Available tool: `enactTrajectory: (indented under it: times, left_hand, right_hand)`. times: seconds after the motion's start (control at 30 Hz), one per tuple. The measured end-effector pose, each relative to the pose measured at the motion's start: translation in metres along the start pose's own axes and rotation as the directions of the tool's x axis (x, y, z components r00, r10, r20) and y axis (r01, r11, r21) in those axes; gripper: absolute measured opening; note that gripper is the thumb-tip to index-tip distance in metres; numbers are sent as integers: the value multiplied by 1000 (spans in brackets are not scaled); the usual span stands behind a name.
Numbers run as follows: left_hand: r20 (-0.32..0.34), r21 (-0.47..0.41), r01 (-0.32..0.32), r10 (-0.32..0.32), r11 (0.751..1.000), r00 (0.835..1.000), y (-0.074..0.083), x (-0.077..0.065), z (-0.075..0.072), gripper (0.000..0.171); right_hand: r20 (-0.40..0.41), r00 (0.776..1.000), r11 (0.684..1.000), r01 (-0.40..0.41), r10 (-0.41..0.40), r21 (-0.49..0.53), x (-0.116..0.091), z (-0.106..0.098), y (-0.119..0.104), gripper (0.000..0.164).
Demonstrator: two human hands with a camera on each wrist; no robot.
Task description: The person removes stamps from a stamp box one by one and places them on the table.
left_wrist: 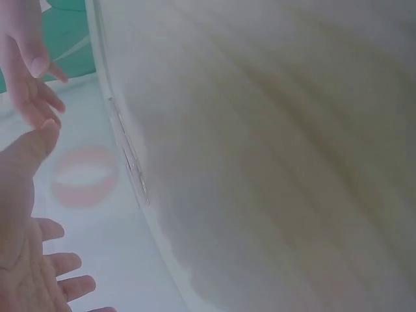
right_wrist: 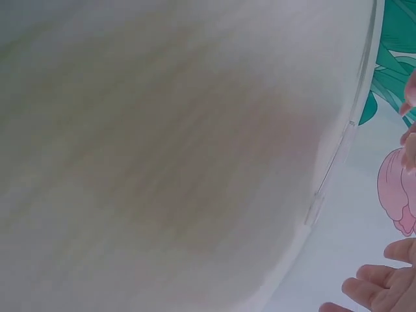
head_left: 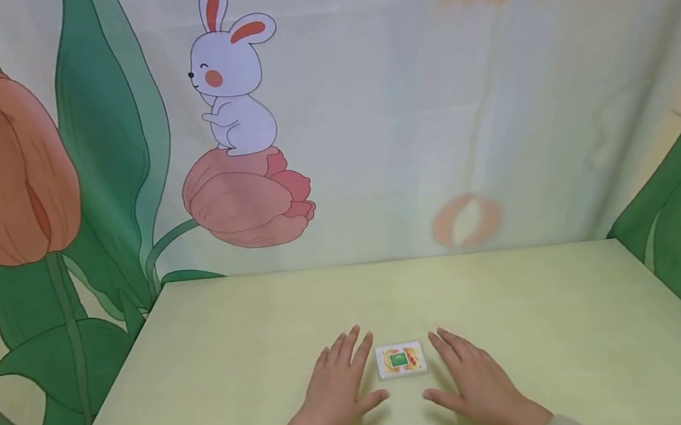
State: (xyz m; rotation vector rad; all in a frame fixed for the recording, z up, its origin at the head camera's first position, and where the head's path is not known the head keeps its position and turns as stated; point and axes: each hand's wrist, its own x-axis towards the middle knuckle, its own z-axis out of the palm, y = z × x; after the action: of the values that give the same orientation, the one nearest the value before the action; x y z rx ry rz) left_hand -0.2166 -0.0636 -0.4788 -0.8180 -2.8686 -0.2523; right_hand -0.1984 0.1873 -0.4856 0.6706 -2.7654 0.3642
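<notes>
Between the two hands, a small flat white rectangular pack (head_left: 401,360) lies on the table. Its top is printed with yellow and orange figures around a green square; whether it is a card deck or a box I cannot tell. My left hand (head_left: 336,390) hovers to its left, fingers spread and thumb pointing inward. To its right, my right hand (head_left: 482,384) is held the same way, apart from the pack. Neither hand holds anything. The left wrist view shows the left hand's palm (left_wrist: 26,260); fingers of the right hand (right_wrist: 383,283) enter the right wrist view at its edge.
The pale yellow-green table (head_left: 252,324) ends in front of a hanging cloth (head_left: 362,130) printed with tulips and a rabbit. A thin clear strip (left_wrist: 130,156) runs along the table's edge in the left wrist view.
</notes>
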Motion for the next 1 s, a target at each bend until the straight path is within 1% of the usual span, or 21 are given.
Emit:
enactTrajectory:
  times: [0.13, 0.2, 0.27, 0.4, 0.53, 0.6, 0.67, 0.73, 0.8, 0.87, 0.9, 1.0]
  left_hand:
    - [-29, -25, 7, -8, 1000, 1000, -1, 5, -2, 84]
    - [-25, -65, 12, -13, 998, 1000, 0, 6, -2, 83]
    - [-9, -126, 21, -23, 992, 1000, 1, 5, -2, 81]
    - [26, -223, 61, -57, 973, 998, 3, 3, 0, 77]
    - [31, -274, 98, -93, 957, 995, 3, 4, -2, 74]
    - [27, -304, 131, -129, 944, 991, 3, 5, -2, 71]
    - [27, -349, 176, -177, 920, 984, 4, 8, -3, 67]
    - [32, -403, 231, -239, 885, 971, 6, 10, -3, 63]
    - [43, -461, 273, -285, 844, 957, 7, 11, -4, 60]
    - [55, -508, 290, -306, 811, 950, 8, 13, -4, 58]
    - [57, -527, 292, -309, 798, 949, 8, 14, -4, 57]
    - [59, -572, 281, -303, 771, 951, 9, 16, -3, 56]
  right_hand:
    - [42, 996, 993, -82, 78, 87, 4, -3, -2, 81]
    - [54, 992, 983, -122, 116, 134, 5, -3, -3, 78]
    - [64, 986, 970, -160, 151, 183, 5, -1, -3, 76]
    - [88, 976, 933, -218, 201, 286, 6, 3, -4, 70]
    - [93, 968, 886, -250, 232, 391, 12, 4, -7, 65]
    - [96, 963, 862, -270, 253, 429, 17, 3, -8, 62]
    - [107, 956, 842, -292, 274, 453, 20, 3, -9, 60]
    - [123, 949, 824, -312, 289, 473, 23, 3, -10, 59]
    - [131, 944, 810, -327, 302, 487, 24, 4, -10, 58]
    - [134, 942, 801, -332, 307, 498, 25, 6, -9, 56]
    - [133, 941, 796, -336, 313, 504, 25, 7, -9, 55]
    - [143, 934, 774, -352, 327, 526, 25, 9, -8, 52]
